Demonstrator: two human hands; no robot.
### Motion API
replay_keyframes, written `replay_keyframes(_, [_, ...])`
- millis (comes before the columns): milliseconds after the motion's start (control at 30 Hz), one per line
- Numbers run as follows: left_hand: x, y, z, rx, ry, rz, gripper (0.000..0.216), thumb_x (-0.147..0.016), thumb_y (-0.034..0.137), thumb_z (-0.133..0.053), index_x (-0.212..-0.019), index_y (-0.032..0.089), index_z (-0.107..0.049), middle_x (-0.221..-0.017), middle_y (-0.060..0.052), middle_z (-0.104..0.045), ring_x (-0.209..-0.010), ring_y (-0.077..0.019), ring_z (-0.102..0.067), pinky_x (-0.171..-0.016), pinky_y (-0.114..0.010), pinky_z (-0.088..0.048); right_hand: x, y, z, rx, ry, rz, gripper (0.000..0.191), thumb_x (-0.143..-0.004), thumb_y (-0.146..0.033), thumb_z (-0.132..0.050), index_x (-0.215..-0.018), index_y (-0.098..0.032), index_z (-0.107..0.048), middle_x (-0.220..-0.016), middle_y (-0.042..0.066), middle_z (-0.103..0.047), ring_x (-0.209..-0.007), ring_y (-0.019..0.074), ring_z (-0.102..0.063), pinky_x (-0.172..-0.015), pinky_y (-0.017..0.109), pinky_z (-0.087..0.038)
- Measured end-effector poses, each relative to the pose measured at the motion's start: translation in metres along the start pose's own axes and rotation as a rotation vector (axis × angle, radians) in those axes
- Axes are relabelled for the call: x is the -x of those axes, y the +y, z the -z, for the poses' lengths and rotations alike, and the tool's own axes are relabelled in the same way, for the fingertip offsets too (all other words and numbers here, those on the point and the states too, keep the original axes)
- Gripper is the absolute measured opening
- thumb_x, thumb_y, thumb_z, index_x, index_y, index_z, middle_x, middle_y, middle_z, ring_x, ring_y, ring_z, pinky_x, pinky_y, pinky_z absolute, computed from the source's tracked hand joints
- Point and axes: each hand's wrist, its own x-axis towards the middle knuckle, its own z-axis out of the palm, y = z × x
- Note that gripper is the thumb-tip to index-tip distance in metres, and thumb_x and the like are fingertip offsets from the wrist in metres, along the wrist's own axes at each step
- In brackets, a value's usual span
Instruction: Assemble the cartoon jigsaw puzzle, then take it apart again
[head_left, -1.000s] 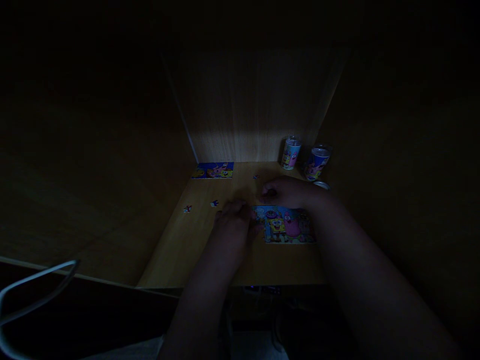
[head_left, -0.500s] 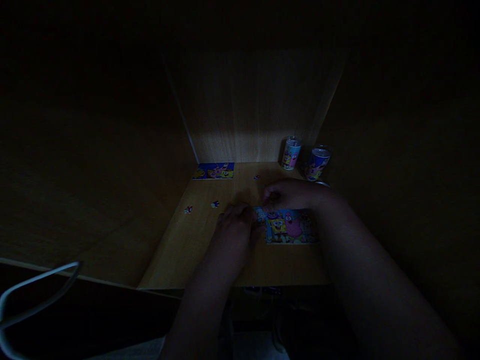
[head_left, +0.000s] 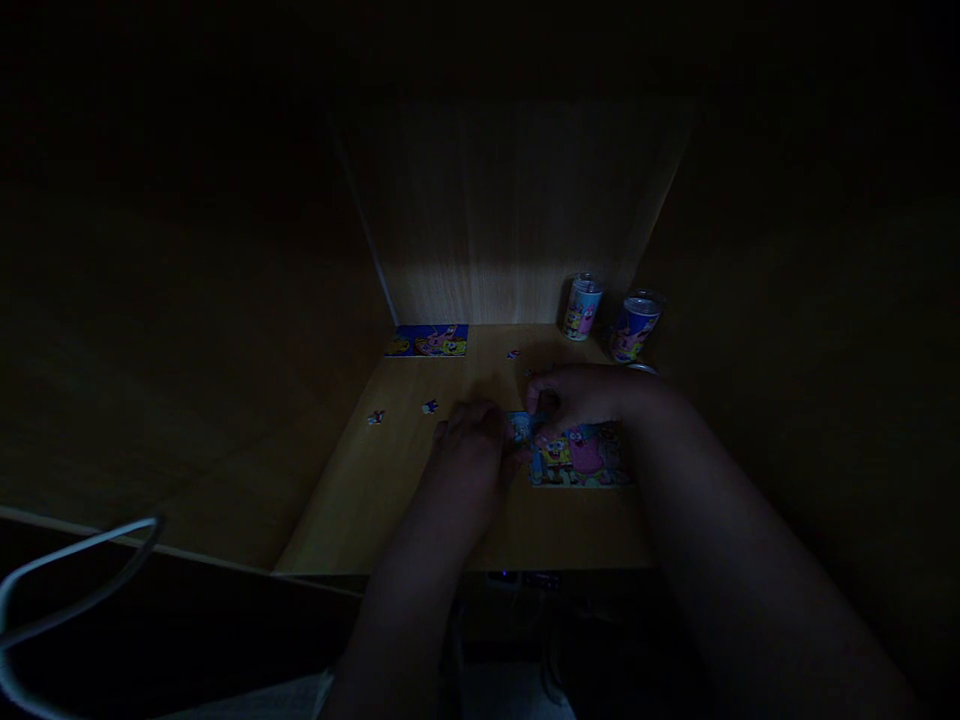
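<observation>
A jigsaw puzzle with cartoon figures, a yellow one and a pink one among them, lies flat on the wooden surface. My left hand is at its left edge, fingers curled and thumb against the edge, closed on it. Over the puzzle's upper left part, my right hand bends down in a pinch, fingertips touching the picture. Whatever is between those fingertips is too dark to make out. My right hand and forearm hide the puzzle's upper right. Loose puzzle pieces lie beyond: one piece left of my left hand, another piece farther left.
Another puzzle piece lies towards the back. A blue picture card or panel is at the back left. Two printed cans with clear lids, a light blue can and a dark blue can, stand back right. Wooden panels enclose the surface; a white cable loops lower left.
My right fingertips have shifted slightly down and right over the puzzle, uncovering a little of its upper left. My left hand stays nearly where it was.
</observation>
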Motion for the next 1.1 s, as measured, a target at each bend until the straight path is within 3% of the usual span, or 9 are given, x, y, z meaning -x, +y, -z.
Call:
replay_keyframes(300, [0.001,0.000,-0.002,-0.015,-0.007,-0.042,0.018,-0.099,0.022,-0.085,-0.113,0.018,-0.075,-0.132,-0.014,-0.073,-0.125,-0.0349,-0.067,-0.108,-0.052,-0.055,0.000,-0.002,0.000,0.007,0.011,-0.007,0.047,-0.078,-0.046,-0.095,-0.117,-0.026,-0.078,-0.114,0.002,-0.082,-0.100,0.0230,-0.074,-0.076,0.029,-0.051])
replay_keyframes(433, [0.000,-0.003,-0.002,0.029,0.008,-0.093,0.015,-0.097,0.019,-0.086,-0.110,0.020,-0.078,-0.129,-0.010,-0.076,-0.122,-0.0322,-0.068,-0.107,-0.050,-0.054,0.002,-0.007,0.000,0.041,0.035,-0.012,0.038,-0.084,-0.046,-0.091,-0.114,-0.026,-0.081,-0.111,0.000,-0.084,-0.096,0.0208,-0.076,-0.076,0.026,-0.052])
replay_keyframes(533, [-0.001,-0.004,-0.002,0.038,-0.037,-0.138,0.004,-0.101,0.019,-0.082,-0.103,0.021,-0.080,-0.120,-0.007,-0.079,-0.115,-0.0301,-0.070,-0.103,-0.048,-0.054,0.002,-0.007,0.002,0.124,0.165,-0.083,0.023,-0.102,-0.043,-0.074,-0.112,-0.025,-0.083,-0.112,0.002,-0.085,-0.101,0.0211,-0.077,-0.083,0.026,-0.053])
replay_keyframes(633, [-0.001,-0.004,0.000,0.052,-0.066,-0.166,0.003,-0.103,0.021,-0.080,-0.101,0.021,-0.082,-0.109,-0.005,-0.082,-0.108,-0.0284,-0.070,-0.098,-0.046,-0.054,0.001,-0.001,0.006,0.213,0.362,-0.224,0.032,-0.111,-0.033,-0.056,-0.123,-0.018,-0.082,-0.128,0.015,-0.082,-0.115,0.0284,-0.076,-0.094,0.034,-0.053])
replay_keyframes(700, [-0.001,-0.003,0.001,0.067,-0.067,-0.177,0.006,-0.104,0.022,-0.078,-0.099,0.022,-0.082,-0.106,-0.004,-0.083,-0.105,-0.0273,-0.071,-0.097,-0.044,-0.054,0.000,0.005,0.008,0.271,0.444,-0.324,0.033,-0.110,-0.028,-0.055,-0.125,-0.014,-0.081,-0.134,0.022,-0.079,-0.121,0.0337,-0.075,-0.098,0.039,-0.054])
replay_keyframes(800, [0.000,-0.003,0.002,0.070,-0.061,-0.182,0.007,-0.105,0.022,-0.078,-0.098,0.023,-0.082,-0.107,-0.003,-0.083,-0.105,-0.0267,-0.072,-0.097,-0.044,-0.053,0.000,0.012,0.009,0.322,0.468,-0.403,0.032,-0.107,-0.027,-0.059,-0.121,-0.015,-0.084,-0.130,0.023,-0.080,-0.121,0.0352,-0.075,-0.099,0.040,-0.055])
replay_keyframes(1000, [0.001,-0.005,-0.002,0.019,-0.040,-0.184,0.003,-0.103,0.023,-0.080,-0.105,0.022,-0.081,-0.115,-0.005,-0.082,-0.110,-0.0293,-0.072,-0.100,-0.048,-0.055,-0.002,0.010,0.007,0.345,0.473,-0.423,0.030,-0.106,-0.025,-0.060,-0.123,-0.017,-0.084,-0.131,0.020,-0.081,-0.121,0.0340,-0.076,-0.099,0.039,-0.056])
replay_keyframes(1100, [0.003,-0.005,-0.002,0.015,-0.032,-0.197,0.014,-0.101,0.028,-0.084,-0.114,0.022,-0.080,-0.122,-0.007,-0.081,-0.116,-0.0311,-0.072,-0.104,-0.051,-0.055,-0.002,0.008,0.008,0.332,0.469,-0.389,0.030,-0.108,-0.028,-0.060,-0.123,-0.017,-0.083,-0.128,0.020,-0.081,-0.120,0.0340,-0.076,-0.098,0.039,-0.056])
